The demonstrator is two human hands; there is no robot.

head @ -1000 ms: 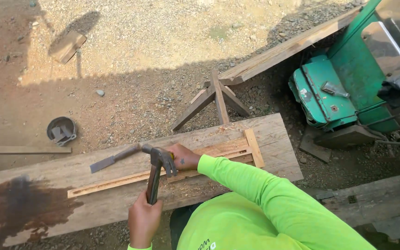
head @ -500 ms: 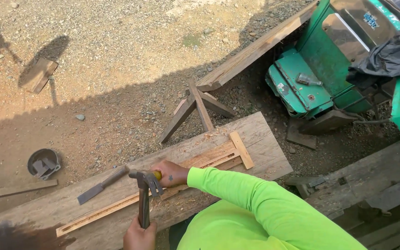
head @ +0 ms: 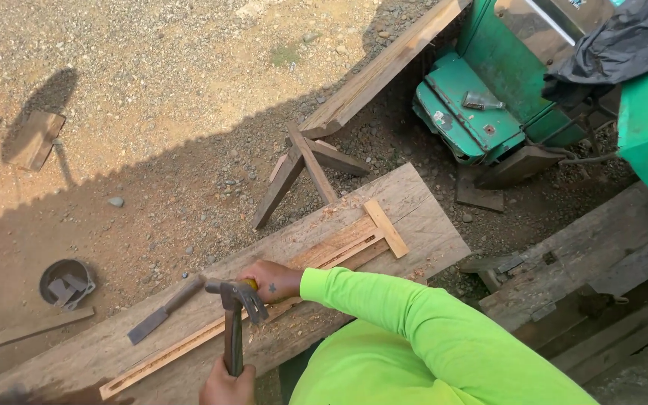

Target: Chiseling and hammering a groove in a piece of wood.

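Note:
My right hand (head: 273, 279), in a lime green sleeve, grips the yellow-ended handle of a flat chisel (head: 160, 313). The chisel's blade lies on a wide rough plank (head: 425, 229), pointing left. My left hand (head: 226, 386) at the bottom edge holds the handle of a claw hammer (head: 235, 296), whose head sits right beside my right hand at the chisel's handle end. A long thin wooden strip (head: 181, 352) with a short crosspiece (head: 385, 227) at its right end runs along the plank, with wood chips around it.
A green machine (head: 474, 112) stands at the upper right beside a long beam (head: 373, 75). A small wooden trestle (head: 298, 172) stands on gravel behind the plank. A round tin (head: 65, 283) with metal bits sits at the left. Weathered planks (head: 579, 262) lie at the right.
The view has shifted, so the plank and ground sit lower and further left in frame. The hammer head has dropped slightly and stays close to my right hand on the chisel.

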